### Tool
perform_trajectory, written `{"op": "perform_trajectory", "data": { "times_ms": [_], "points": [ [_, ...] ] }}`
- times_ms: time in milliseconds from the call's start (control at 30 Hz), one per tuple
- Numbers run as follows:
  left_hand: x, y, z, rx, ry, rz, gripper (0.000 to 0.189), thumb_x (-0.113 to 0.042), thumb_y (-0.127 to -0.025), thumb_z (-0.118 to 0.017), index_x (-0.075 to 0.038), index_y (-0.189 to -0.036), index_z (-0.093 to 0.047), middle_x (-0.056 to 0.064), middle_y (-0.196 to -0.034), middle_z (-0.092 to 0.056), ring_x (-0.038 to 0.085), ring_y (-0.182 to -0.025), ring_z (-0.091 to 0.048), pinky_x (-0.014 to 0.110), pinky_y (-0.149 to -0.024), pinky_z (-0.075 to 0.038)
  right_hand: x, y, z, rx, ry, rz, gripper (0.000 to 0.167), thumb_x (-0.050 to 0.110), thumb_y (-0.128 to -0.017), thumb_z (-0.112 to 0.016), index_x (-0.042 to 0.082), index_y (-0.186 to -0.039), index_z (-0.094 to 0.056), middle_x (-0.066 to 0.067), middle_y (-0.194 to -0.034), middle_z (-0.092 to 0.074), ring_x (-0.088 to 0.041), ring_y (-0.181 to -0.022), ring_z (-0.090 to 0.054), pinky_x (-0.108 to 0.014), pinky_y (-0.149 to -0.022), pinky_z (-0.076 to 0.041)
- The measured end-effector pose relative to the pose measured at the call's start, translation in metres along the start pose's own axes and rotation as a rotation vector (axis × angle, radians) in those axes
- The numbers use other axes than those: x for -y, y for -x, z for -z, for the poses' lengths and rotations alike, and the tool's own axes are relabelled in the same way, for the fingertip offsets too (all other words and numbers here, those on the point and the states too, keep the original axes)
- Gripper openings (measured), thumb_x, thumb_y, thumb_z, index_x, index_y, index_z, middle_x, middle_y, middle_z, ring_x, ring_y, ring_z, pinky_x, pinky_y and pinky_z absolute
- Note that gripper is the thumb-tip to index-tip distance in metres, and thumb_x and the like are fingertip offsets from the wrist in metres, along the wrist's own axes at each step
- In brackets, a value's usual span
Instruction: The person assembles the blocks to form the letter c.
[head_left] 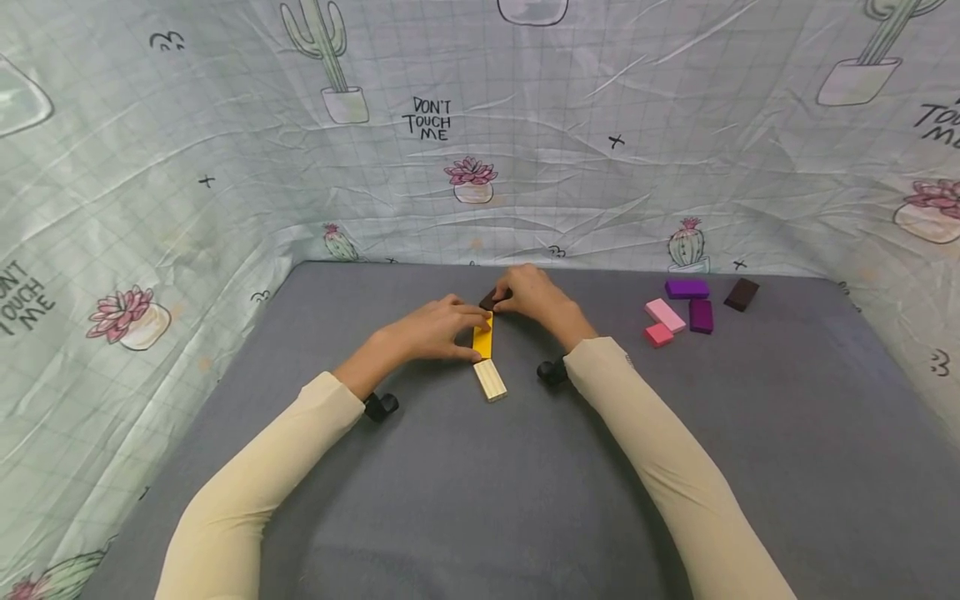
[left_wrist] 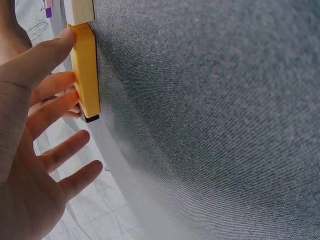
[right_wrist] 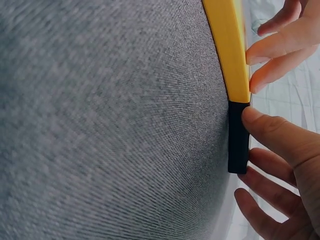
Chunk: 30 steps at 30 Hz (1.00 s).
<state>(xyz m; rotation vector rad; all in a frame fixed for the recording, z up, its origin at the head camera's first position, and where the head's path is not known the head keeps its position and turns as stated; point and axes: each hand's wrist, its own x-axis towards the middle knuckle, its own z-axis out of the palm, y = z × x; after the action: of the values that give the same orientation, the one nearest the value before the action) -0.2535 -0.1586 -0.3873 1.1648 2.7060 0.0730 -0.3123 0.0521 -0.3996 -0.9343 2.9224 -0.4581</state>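
A yellow block (head_left: 482, 342) lies on the grey tabletop between a cream block (head_left: 491, 381) and a dark brown block (head_left: 489, 301), end to end in a slightly bent row. My left hand (head_left: 431, 329) holds the yellow block, its thumb near the cream end and fingertips toward the brown end. In the left wrist view its other fingers spread out past the row. At the far end my right hand (head_left: 536, 296) grips the dark brown block lengthwise, thumb by the yellow joint and fingers at the outer end, as the right wrist view shows.
To the right lie several loose blocks: a purple one (head_left: 687, 289), a darker purple one (head_left: 701, 317), a light pink one (head_left: 665, 315), a coral pink one (head_left: 659, 335) and another dark brown one (head_left: 742, 294). A printed cloth (head_left: 555, 200) hangs behind the table's back edge.
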Motion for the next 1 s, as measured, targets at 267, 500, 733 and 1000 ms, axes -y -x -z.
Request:
{"op": "perform_trajectory", "data": {
  "times_ms": [267,500,733,1000],
  "points": [
    [-0.0034,-0.0021,0.0049,0.022,-0.002,0.006,0.056,-0.050,-0.093,-0.072,-0.016,-0.137,-0.065,0.004,-0.154,-0.050,0.034,-0.136,-0.043,0.051,-0.110,-0.040,-0.0003,0.0005,0.0012,-0.004,-0.017,-0.018,0.019,0.024,-0.091,-0.079,0.010,-0.104,-0.081,-0.006,-0.109,-0.076,-0.024,-0.103,-0.068,-0.039,-0.091,-0.054],
    [-0.0061,-0.0032,0.0089,0.051,-0.012,0.009,0.056,-0.050,-0.092,-0.072,-0.016,-0.135,-0.067,0.005,-0.153,-0.050,0.034,-0.135,-0.045,0.050,-0.109,-0.041,-0.0014,-0.0002,0.0004,0.012,0.004,-0.010,0.021,0.025,-0.092,-0.078,0.011,-0.107,-0.081,-0.005,-0.110,-0.076,-0.023,-0.103,-0.068,-0.038,-0.091,-0.055],
    [-0.0043,-0.0035,0.0074,0.044,-0.011,0.006,0.056,-0.050,-0.092,-0.073,-0.016,-0.135,-0.067,0.004,-0.153,-0.050,0.034,-0.136,-0.044,0.050,-0.110,-0.041,-0.0010,0.0004,0.0007,0.013,-0.011,-0.002,0.021,0.024,-0.092,-0.078,0.010,-0.107,-0.081,-0.005,-0.109,-0.076,-0.022,-0.100,-0.068,-0.037,-0.089,-0.055],
    [-0.0047,-0.0050,0.0100,0.037,-0.041,-0.023,0.057,-0.051,-0.091,-0.073,-0.014,-0.134,-0.068,0.005,-0.151,-0.052,0.034,-0.137,-0.043,0.050,-0.110,-0.040,0.0001,-0.0001,0.0020,0.018,-0.004,0.000,0.020,0.024,-0.092,-0.078,0.009,-0.105,-0.081,-0.006,-0.107,-0.076,-0.022,-0.099,-0.069,-0.036,-0.088,-0.056]
  ]
}}
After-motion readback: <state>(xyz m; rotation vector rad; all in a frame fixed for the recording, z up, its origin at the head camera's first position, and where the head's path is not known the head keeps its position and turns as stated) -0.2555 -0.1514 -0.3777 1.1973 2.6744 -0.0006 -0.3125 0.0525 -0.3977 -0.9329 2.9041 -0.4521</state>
